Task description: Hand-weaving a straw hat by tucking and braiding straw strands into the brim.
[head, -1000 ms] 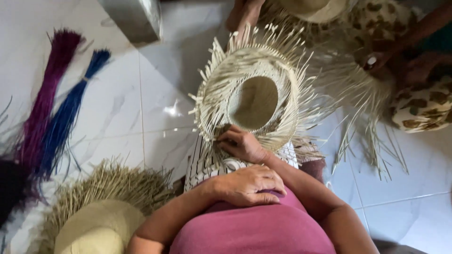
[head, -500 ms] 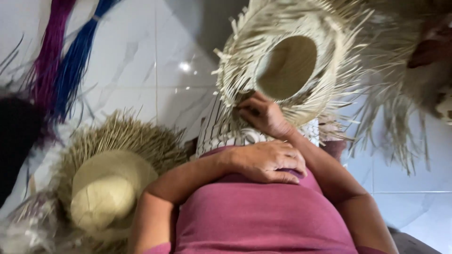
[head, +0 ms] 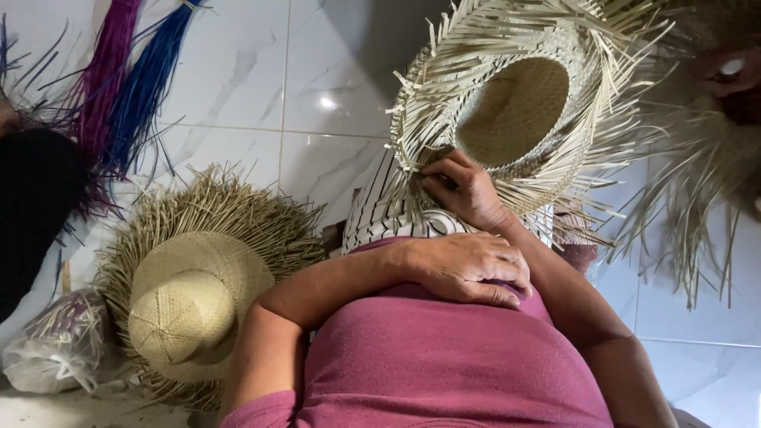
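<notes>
1. Far left, a dark shape (head: 36,206) blocks the edge of the view, and below it sits one clear plastic bag (head: 55,345) of strands on the white tiled floor (head: 238,79).
2. Up top, two dyed fibre bundles lie side by side on the floor: one magenta bundle (head: 107,67), one blue bundle (head: 151,75), touching along their length.
3. Next, one finished-crown straw hat (head: 194,297) rests crown-up on the floor near its lower left, loose strands fringing the whole brim.
4. Now the person's own arms over a pink shirt (head: 444,364). The left hand (head: 468,265) lies flat on the chest, fingers loosely spread, gripping nothing.
5. Just above it, a striped cloth (head: 380,214) covers the lap.
6. The right hand (head: 464,190) has its fingers curled, pinching strands at the lower left brim of the unfinished straw hat (head: 515,107) (crown hollow facing the camera), which is held up over the lap, above the floor.
7. Far right, a third mass of loose straw (head: 697,182) hangs down, with another person's hand (head: 729,75) at the upper right corner; it is too blurred to tell what it grips.
8. Count: two clear hats, two coloured bundles, one bag.
</notes>
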